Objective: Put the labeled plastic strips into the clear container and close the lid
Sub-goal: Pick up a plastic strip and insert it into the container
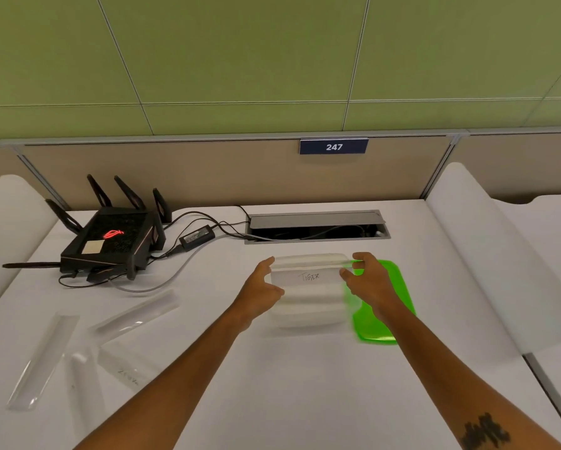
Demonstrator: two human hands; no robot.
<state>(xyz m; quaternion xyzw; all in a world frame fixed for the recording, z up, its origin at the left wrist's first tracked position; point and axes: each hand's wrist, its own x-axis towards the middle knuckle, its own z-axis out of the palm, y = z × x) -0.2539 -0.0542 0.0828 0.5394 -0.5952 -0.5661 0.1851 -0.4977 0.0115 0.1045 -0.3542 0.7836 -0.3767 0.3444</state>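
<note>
A clear plastic strip labeled "TIGER" is held flat between my two hands, just above or inside the clear container. I cannot tell whether it touches the container. My left hand pinches the strip's left end and my right hand pinches its right end. The container is blurred and sits at the middle of the white table. Its bright green lid lies flat on the table directly right of it, partly under my right hand. Several more clear strips lie at the left, among them a long one, an angled one and a labeled one.
A black router with antennas and its power brick and cables sit at the back left. An open cable hatch is behind the container. White rolled edges border the table on both sides.
</note>
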